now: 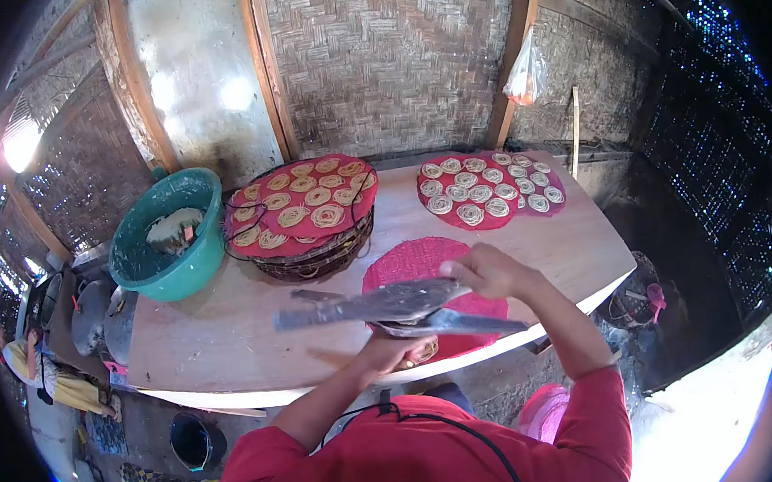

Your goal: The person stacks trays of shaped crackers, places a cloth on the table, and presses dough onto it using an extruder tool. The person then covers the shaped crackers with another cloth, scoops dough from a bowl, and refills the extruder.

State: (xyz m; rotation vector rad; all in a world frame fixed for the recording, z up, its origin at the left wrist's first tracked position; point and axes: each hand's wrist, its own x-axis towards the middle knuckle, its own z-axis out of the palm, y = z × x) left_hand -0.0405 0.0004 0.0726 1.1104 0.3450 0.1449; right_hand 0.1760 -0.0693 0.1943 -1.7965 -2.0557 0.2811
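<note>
A dark hand press with long crossing bars (380,303) is held over the near edge of the table, partly blurred. My right hand (488,273) is closed at the right end of its upper bar. Underneath, my left hand (389,353) is closed around the lower part, which the bars and fingers mostly hide. Below the press lies a round red mat (417,259), and a pale coil of dough strands (426,352) shows at its front edge, beside my left fingers.
Mats with dough coils (478,189) lie at the back right. A basket (318,263) topped with coil-covered red mats (302,200) stands left of centre, beside a green basin (181,271) holding pale dough. A black bucket (197,440) and another person (52,376) are at lower left.
</note>
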